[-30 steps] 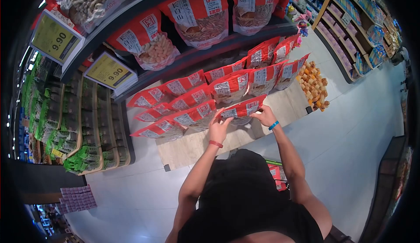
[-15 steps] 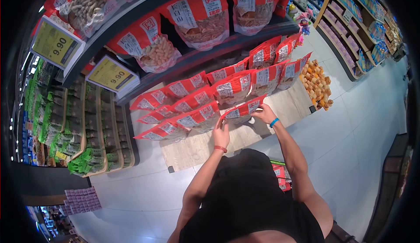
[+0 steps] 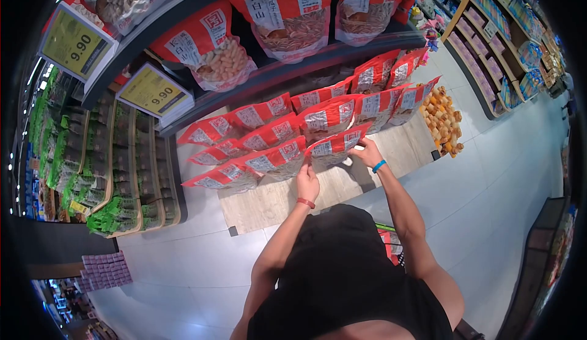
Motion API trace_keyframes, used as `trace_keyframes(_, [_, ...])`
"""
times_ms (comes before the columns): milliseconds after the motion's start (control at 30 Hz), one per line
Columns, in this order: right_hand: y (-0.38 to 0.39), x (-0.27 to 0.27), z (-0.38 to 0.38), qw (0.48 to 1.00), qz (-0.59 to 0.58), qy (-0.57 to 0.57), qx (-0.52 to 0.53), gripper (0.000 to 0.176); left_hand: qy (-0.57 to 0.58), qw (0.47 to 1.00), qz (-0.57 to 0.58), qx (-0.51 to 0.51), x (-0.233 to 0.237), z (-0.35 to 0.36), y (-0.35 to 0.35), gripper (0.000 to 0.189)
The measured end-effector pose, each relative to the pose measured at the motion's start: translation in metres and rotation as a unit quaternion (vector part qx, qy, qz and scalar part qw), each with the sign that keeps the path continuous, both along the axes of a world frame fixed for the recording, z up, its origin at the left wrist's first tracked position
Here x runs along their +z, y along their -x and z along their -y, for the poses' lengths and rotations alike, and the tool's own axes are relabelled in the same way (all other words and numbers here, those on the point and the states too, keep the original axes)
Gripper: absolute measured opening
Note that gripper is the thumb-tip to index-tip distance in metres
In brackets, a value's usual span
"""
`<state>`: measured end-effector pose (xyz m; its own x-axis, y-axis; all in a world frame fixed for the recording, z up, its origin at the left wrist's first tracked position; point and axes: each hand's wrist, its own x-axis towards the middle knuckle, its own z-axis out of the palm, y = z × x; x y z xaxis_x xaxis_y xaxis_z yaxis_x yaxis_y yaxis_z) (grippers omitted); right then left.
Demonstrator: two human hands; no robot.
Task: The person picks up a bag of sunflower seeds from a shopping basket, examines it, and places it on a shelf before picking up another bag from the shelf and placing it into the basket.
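Far off to the left of the fingers, racks of green packets [image 3: 92, 181] run along the aisle. Above them, two yellow price cards [image 3: 153, 92] reading 9.90 hang from a dark shelf [image 3: 244, 86]. Closer in, rows of red snack bags [image 3: 244, 141] lean on the low display, the nearest ones just left of the left hand [image 3: 307, 184]. That hand, with a red band on the wrist, comes up from below, its fingers [image 3: 306, 170] closed on the lower left edge of one red bag [image 3: 333, 146]. The bag sits tilted at the front of the rows, between the two hands and just beside its neighbour on the left. The right hand [image 3: 369, 153], with a blue band on the wrist, has its fingers [image 3: 361, 148] pinched on the bag's right corner. Below both hands lies the pale wooden base [image 3: 275, 202]. Off to the right of the fingers sits a heap of orange packs [image 3: 441, 120], with more shelving [image 3: 489, 52] beyond it.
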<state>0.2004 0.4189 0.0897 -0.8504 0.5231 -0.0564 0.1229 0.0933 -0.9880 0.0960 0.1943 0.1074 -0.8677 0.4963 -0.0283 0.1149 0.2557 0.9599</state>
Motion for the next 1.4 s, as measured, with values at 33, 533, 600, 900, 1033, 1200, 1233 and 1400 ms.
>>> trace_keyframes(33, [0.001, -0.003, -0.001, 1.0, -0.005, -0.005, 0.001, 0.037, 0.0, 1.0, 0.0, 0.0, -0.002, 0.001, 0.001, 0.031])
trace_keyframes(533, [0.008, 0.008, -0.003, 1.0, 0.013, -0.002, 0.004, 0.045, -0.043, 0.998, 0.041, 0.028, 0.007, 0.007, 0.002, 0.03])
trace_keyframes(600, [0.008, 0.009, -0.002, 1.0, 0.012, 0.002, 0.005, 0.048, -0.028, 0.998, 0.041, 0.026, 0.005, 0.009, 0.003, 0.03])
trace_keyframes(900, [0.006, -0.007, 0.005, 0.997, 0.008, 0.082, -0.007, 0.058, -0.049, 0.997, 0.059, 0.022, -0.009, 0.014, 0.003, 0.029])
trace_keyframes(1033, [0.005, -0.009, 0.008, 0.996, -0.006, 0.09, -0.012, 0.06, -0.038, 0.998, 0.057, 0.016, -0.01, 0.015, 0.002, 0.029])
trace_keyframes(1200, [0.004, -0.013, 0.009, 0.996, -0.012, 0.085, -0.022, 0.062, -0.019, 0.998, 0.057, -0.002, -0.012, 0.017, 0.0, 0.029])
trace_keyframes(1233, [0.004, -0.015, 0.008, 0.997, -0.004, 0.081, -0.016, 0.062, -0.018, 0.998, 0.06, -0.006, -0.014, 0.018, 0.0, 0.029])
trace_keyframes(1400, [0.001, -0.025, 0.005, 0.998, 0.003, 0.058, -0.011, 0.062, 0.003, 0.997, 0.074, -0.023, -0.017, 0.022, -0.001, 0.029])
